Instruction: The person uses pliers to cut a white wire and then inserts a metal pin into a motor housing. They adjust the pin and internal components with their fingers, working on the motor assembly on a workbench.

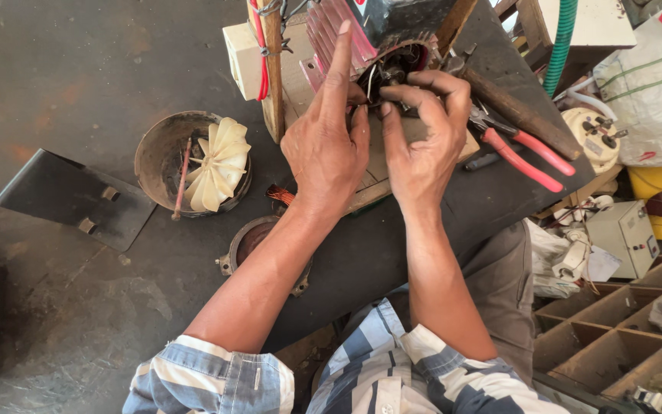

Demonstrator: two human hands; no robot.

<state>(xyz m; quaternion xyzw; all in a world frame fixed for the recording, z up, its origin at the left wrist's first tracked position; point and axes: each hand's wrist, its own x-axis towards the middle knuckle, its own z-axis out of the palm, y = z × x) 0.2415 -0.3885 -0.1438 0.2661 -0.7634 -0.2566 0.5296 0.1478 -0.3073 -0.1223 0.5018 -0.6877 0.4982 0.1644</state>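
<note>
Head view: both hands were on the red finned motor [346, 34] at the far edge of the dark surface [423, 222], left hand [327, 149] resting on its fins with index finger straight up, right hand [423, 138] with fingers pinched on the thin wires [381, 77] at the motor's open end. Red-handled pliers [519, 149] lay just right of the right hand. A cream fan [220, 165] sat in a round metal cover [158, 153] on the floor, well left.
</note>
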